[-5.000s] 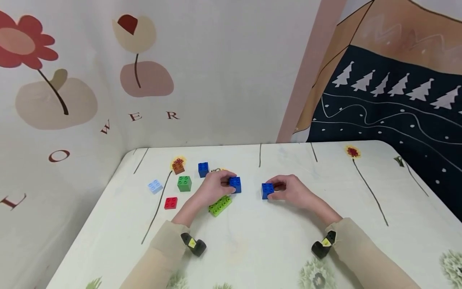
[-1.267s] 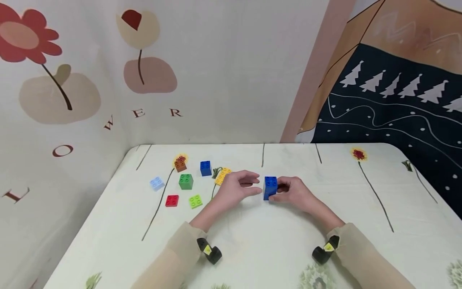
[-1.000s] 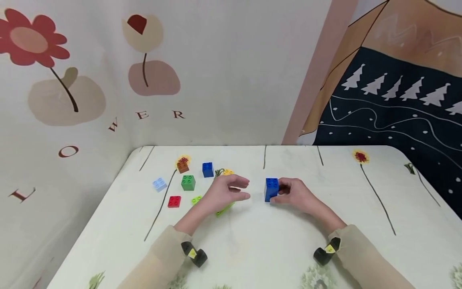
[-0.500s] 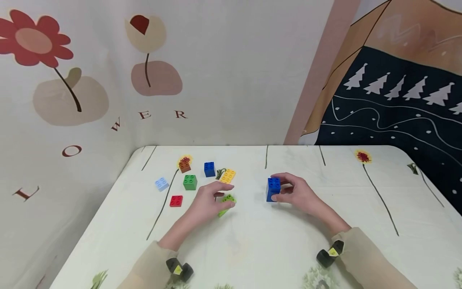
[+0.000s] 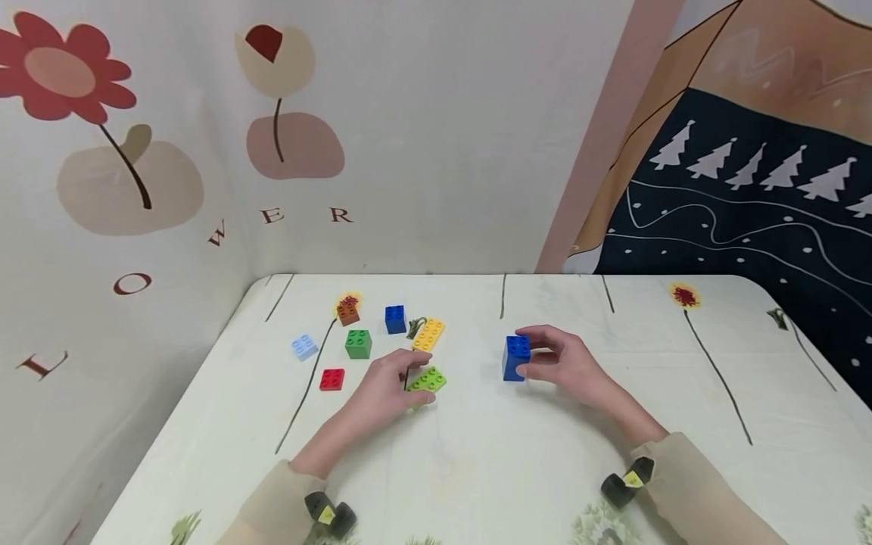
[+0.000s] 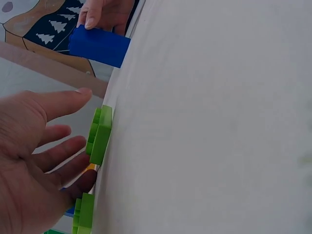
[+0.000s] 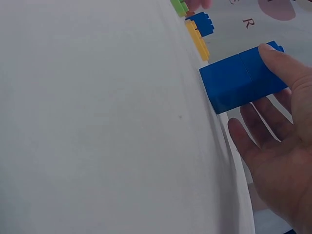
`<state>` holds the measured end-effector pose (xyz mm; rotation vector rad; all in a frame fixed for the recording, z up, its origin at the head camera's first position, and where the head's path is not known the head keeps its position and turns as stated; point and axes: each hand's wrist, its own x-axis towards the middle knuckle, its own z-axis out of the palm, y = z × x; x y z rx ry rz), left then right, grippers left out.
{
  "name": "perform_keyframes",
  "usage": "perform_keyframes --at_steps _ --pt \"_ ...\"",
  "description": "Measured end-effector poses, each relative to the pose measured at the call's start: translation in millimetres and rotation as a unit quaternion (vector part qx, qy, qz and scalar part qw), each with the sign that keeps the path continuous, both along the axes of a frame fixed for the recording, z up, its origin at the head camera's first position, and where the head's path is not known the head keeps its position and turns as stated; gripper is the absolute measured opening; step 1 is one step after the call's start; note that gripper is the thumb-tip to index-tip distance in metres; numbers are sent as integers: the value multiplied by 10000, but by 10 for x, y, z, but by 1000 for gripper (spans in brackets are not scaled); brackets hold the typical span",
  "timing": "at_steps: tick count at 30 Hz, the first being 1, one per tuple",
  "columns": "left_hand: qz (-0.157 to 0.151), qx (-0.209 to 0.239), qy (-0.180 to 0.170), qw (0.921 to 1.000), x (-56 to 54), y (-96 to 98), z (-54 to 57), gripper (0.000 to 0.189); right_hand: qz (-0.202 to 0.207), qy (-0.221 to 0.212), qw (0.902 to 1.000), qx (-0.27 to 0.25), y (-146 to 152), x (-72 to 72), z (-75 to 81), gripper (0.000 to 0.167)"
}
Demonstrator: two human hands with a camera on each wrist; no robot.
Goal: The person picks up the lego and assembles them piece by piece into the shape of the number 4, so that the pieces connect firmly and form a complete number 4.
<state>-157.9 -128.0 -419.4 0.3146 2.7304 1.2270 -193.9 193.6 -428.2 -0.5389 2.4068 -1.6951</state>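
Observation:
My left hand [image 5: 381, 390] reaches over the long lime green brick [image 5: 429, 378], thumb and fingers apart on either side of it. In the left wrist view the same hand [image 6: 29, 146] has its fingers spread beside that brick [image 6: 101, 136], gripping nothing. My right hand [image 5: 562, 359] holds a stack of two blue bricks [image 5: 515, 359], which stands upright on the table. The right wrist view shows the thumb on the upper brick of the stack [image 7: 243, 78], with the lower fingers loose beside it. A smaller lime green brick [image 6: 84, 214] shows behind the left fingers, hidden in the head view.
Around the left hand lie a yellow brick [image 5: 429, 334], a single blue brick [image 5: 395, 319], a green brick [image 5: 358, 344], a red brick [image 5: 331, 379], a brown brick [image 5: 348, 314] and a light blue brick [image 5: 304, 347]. A printed cloth covers the table [image 5: 463, 469].
Earlier each hand held one blue brick; now these two are stacked at the right hand. The left hand has let go and moved left to the long lime green brick.

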Motion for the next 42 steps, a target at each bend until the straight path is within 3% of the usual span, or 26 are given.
perform_keyframes --at_steps 14,25,34,42 --pt "52 -416 -318 9986 -31 32 -35 62 -149 -78 9994 -290 -4 3 -23 45" --pt "-78 -627 -363 9973 -69 88 -28 34 -376 -263 9988 -144 14 0 -31 37" --pt "33 -314 -44 9995 -74 207 -13 37 -488 -319 9983 -79 30 0 -22 37" --pt "-211 204 187 9994 -101 348 95 37 -694 -443 9966 -61 -7 -5 -15 41"
